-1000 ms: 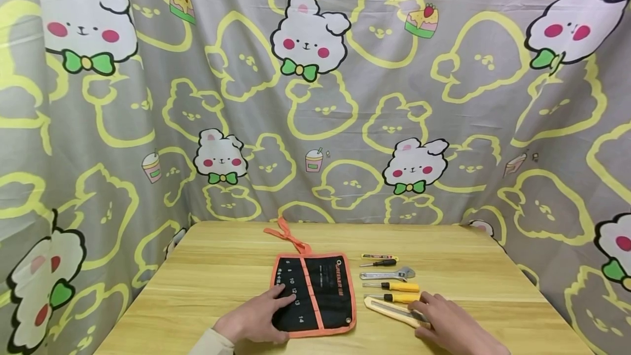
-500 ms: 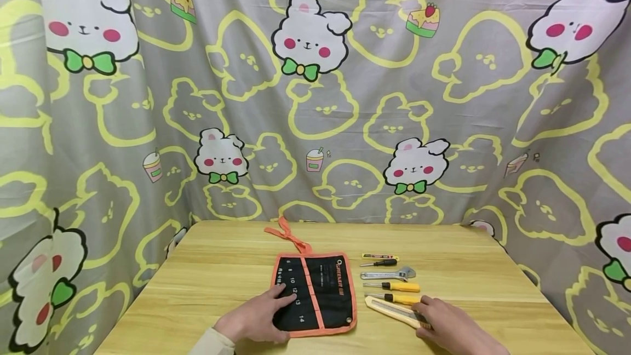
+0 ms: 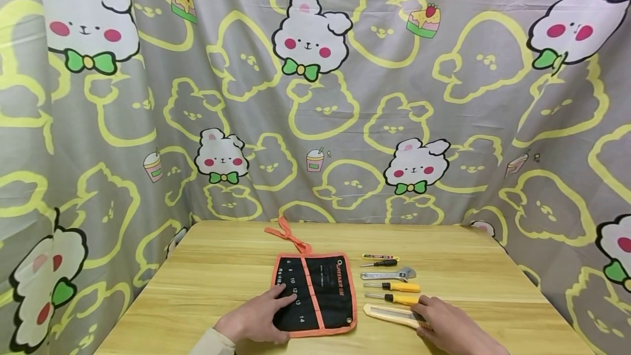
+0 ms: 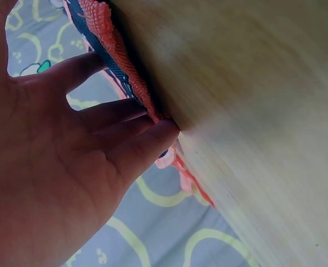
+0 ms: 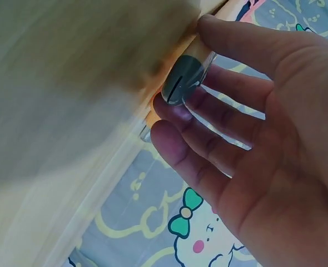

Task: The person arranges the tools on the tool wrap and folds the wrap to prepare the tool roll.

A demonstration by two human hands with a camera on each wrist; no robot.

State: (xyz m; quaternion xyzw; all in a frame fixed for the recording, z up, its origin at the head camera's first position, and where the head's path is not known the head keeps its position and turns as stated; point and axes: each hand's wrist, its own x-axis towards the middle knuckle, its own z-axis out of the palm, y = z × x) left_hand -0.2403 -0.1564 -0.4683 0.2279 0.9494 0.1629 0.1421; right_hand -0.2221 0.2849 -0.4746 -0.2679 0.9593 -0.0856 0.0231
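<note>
A black tool pouch (image 3: pixel 331 303) with orange edging and printed sizes lies flat on the table. My left hand (image 3: pixel 257 313) rests on its near left corner, fingers spread loosely; in the left wrist view the fingertips touch the orange edging (image 4: pixel 122 58). To the right, a pale yellow utility knife (image 3: pixel 391 315) lies on the table, its near end pinched between the thumb and fingers of my right hand (image 3: pixel 446 323). The knife's dark end cap (image 5: pixel 182 80) shows in the right wrist view. Just beyond it lie two yellow-handled screwdrivers (image 3: pixel 401 299).
An adjustable wrench (image 3: pixel 388 274), a small black-handled screwdriver (image 3: pixel 385 262) and a slim yellow item (image 3: pixel 379 256) lie in a row farther back. The pouch's orange tie (image 3: pixel 292 236) trails toward the back edge. A patterned curtain (image 3: pixel 315 97) surrounds the wooden table (image 3: pixel 197 278).
The utility knife has turned slightly, its far end swinging toward me, so it lies nearer to parallel with the screwdrivers. The left hand and pouch have stayed put.
</note>
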